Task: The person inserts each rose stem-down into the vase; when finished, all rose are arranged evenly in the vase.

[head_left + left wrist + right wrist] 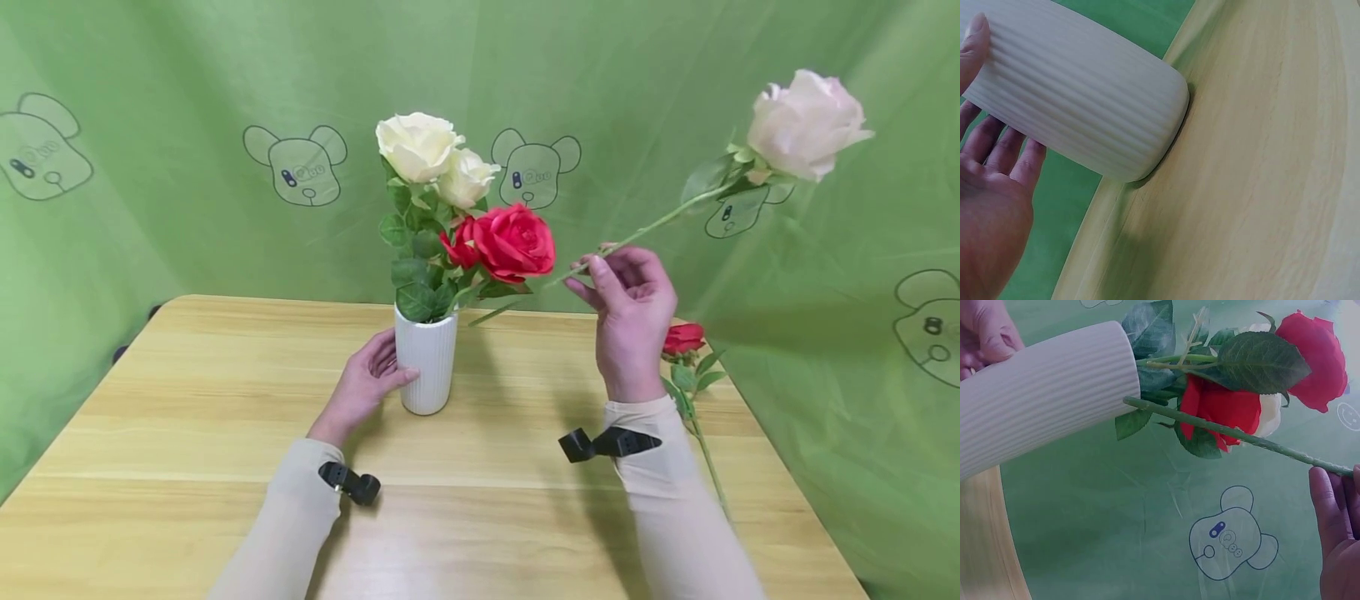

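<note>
A white ribbed vase point(426, 367) stands upright on the table, held by my left hand point(363, 387) with the thumb on its near side and the fingers behind. Two cream roses point(418, 146) and two red roses point(517, 242) with green leaves rise out of it. To the right, my right hand point(630, 317) pinches the stem of a pale pink rose point(806, 125) between thumb and fingers. The bloom points up and right, the bare stem slants down toward the vase. In the right wrist view the stem's cut end point(1130, 400) overlaps the vase rim.
Another red rose point(684, 337) lies at the right side of the wooden table point(225, 400), partly behind my right forearm. A green curtain point(187, 67) with printed bear heads hangs close behind the table and along both sides.
</note>
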`<state>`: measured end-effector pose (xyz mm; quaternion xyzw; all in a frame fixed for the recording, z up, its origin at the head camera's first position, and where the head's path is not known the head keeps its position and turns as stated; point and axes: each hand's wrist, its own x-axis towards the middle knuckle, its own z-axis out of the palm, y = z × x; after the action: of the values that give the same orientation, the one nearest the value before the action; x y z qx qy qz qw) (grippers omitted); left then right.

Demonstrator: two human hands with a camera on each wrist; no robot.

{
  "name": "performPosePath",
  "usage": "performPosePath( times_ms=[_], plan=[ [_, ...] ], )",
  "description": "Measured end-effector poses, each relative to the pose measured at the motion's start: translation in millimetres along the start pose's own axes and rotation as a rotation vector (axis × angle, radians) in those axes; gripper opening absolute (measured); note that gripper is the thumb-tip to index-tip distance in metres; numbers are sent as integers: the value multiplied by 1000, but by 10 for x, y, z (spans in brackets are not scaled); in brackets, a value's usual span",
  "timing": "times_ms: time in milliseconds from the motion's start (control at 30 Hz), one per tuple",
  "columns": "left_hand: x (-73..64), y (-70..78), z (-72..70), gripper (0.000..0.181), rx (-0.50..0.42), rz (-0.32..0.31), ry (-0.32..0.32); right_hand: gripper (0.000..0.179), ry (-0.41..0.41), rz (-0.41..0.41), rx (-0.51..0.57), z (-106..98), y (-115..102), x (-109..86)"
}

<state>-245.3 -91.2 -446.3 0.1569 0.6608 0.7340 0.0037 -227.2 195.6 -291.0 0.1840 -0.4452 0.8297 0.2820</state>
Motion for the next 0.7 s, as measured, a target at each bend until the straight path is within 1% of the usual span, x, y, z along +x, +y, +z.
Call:
performPosePath(
  times_ms=[67, 200, 300, 367, 467, 700],
  plan=[
    [-4, 3, -2, 72, 0, -2, 1, 18, 15, -1, 13, 24, 12, 5],
    [-7, 5, -4, 73, -6, -2, 0, 17, 21, -17, -18, 42, 43, 3],
    [-12, 11, 1, 73, -7, -2, 2, 17, 31, -18, -6, 46, 50, 12],
    [-15, 18, 4, 73, -5, -5, 4, 18, 49, -8, 37, 52, 46, 22],
    [-15, 24, 7, 73, -8, -3, 3, 19, 68, -1, 65, 59, 43, 35],
    [-15, 18, -2, 73, -11, -4, 3, 15, 63, -23, 19, 87, 80, 39]
  ],
)
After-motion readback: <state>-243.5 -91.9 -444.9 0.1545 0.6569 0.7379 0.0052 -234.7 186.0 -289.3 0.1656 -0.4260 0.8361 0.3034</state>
